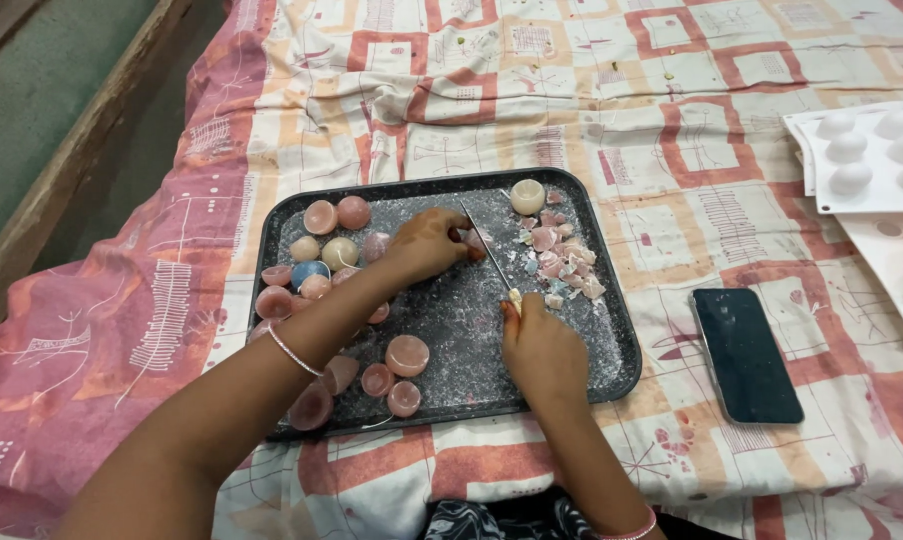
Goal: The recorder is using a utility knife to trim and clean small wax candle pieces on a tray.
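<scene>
A dark speckled tray (612, 375) lies on a patterned cloth. My left hand (427, 243) presses a small pink piece down on the tray near its middle. My right hand (542, 350) grips a knife (489, 252) by its pale handle; the thin blade slants up and left, and its tip meets the piece under my left fingers. Several pink and cream half-sphere shells (337, 215) lie over the tray's left side and front. A heap of broken pink and white fragments (562, 260) sits right of the blade, with a cream round shell (528, 196) at the back.
A black phone (747, 355) lies face up on the cloth right of the tray. A white mould with round domes (867, 155) is at the far right edge, with other white sheets below it. A wooden edge (82, 150) and floor run along the left.
</scene>
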